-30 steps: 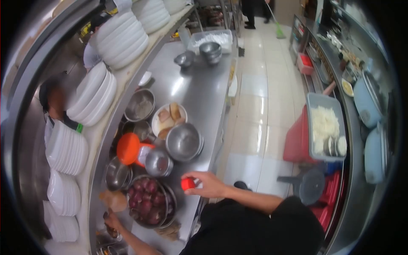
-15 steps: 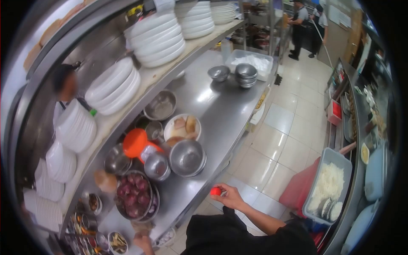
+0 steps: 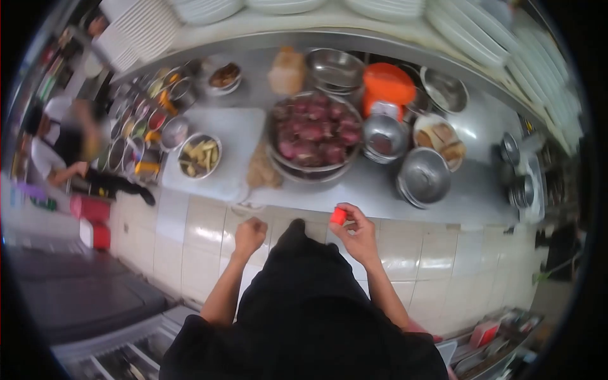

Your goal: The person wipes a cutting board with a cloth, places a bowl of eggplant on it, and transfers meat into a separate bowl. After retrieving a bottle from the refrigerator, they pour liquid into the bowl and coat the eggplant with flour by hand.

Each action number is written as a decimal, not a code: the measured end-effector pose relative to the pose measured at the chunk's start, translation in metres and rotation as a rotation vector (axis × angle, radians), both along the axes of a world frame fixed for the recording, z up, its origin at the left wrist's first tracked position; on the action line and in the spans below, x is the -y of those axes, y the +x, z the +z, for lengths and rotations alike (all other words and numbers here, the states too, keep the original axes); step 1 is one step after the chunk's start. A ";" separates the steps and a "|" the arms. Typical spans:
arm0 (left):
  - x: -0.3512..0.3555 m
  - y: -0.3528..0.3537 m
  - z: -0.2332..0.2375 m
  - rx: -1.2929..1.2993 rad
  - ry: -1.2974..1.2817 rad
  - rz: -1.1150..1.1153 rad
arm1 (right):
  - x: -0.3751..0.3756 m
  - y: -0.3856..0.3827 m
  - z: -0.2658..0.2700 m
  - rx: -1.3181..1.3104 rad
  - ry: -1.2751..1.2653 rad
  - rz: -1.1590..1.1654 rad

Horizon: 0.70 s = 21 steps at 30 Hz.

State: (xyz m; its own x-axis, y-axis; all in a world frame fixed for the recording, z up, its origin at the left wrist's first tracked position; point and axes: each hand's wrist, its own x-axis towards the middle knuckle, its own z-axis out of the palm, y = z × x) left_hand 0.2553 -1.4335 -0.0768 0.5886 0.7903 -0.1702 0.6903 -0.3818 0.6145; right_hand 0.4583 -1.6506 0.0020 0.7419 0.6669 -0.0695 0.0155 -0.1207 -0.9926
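My right hand (image 3: 358, 234) pinches a small bright red piece (image 3: 339, 216), short and cap-like, between thumb and fingers at the counter's front edge. Its exact kind is too small to tell. My left hand (image 3: 251, 235) hangs curled closed over the floor in front of the counter, with nothing seen in it; the palm is hidden. Beyond the hands, a large metal bowl (image 3: 309, 169) heaped with red onions (image 3: 311, 130) stands on the steel counter (image 3: 373, 196). A brownish bag (image 3: 263, 168) lies to the bowl's left.
A white cutting board (image 3: 237, 123) carries a bowl of cut pieces (image 3: 200, 156). Right of the onions stand an orange scale (image 3: 387, 85), stacked metal bowls (image 3: 425, 177) and a plate of food (image 3: 440, 139). White plates (image 3: 465, 28) line the shelf above. A co-worker (image 3: 60, 142) is at the left.
My view has swung left, from along the aisle to facing the counter. My left hand has come away from beside the bag at the counter edge. The red piece stays in my right hand.
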 end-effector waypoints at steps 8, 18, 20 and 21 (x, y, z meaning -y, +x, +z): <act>-0.067 -0.071 -0.026 0.185 0.047 0.309 | -0.139 -0.040 0.020 0.210 -0.139 0.656; -0.215 -0.067 0.008 0.877 -0.848 0.709 | -0.082 -0.035 -0.092 0.342 -0.415 0.006; -0.231 -0.062 -0.002 0.862 -0.860 0.661 | -0.069 -0.018 -0.091 0.320 -0.525 -0.203; -0.242 -0.060 -0.009 0.866 -0.904 0.674 | -0.066 -0.017 -0.090 0.311 -0.543 -0.286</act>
State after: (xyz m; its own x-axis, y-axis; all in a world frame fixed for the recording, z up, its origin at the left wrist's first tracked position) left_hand 0.1953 -1.1913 -0.0862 0.3264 0.7716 -0.5459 -0.1349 0.6097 0.7811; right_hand 0.4416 -1.5850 -0.0884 0.9233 0.3726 -0.0934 0.1836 -0.6416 -0.7447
